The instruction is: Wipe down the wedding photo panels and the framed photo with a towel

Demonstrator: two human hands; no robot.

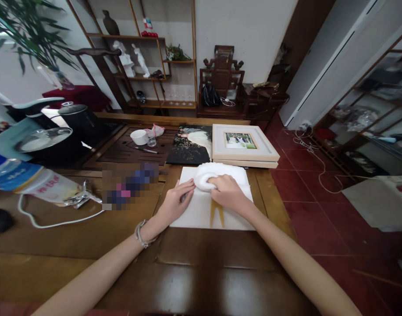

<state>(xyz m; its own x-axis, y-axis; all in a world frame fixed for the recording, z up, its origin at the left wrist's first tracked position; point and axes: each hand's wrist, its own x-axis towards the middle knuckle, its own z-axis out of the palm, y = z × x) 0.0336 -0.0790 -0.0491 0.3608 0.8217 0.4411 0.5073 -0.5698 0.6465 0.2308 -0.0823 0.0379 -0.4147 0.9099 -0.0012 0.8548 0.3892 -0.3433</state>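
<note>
A flat white panel point(192, 216) lies on the wooden table in front of me, with a yellow two-pronged shape point(217, 215) showing on its surface. My right hand point(232, 192) is closed on a bunched white towel point(204, 176), pressing its fingers into the folds. The towel rests over the upper middle of the panel and hides part of it. At the panel's left edge, my left hand point(177, 201) lies with fingers stretched out and holds nothing. Its fingertips come close to the towel; whether they touch it I cannot tell.
Behind the panel are a white picture frame point(266, 150) and a dark picture point(184, 151). A white bowl point(139, 137) stands on the tea tray point(117, 151). Leftward lie a plastic packet point(52, 186), a white cable point(62, 224) and a lidded pot point(44, 151).
</note>
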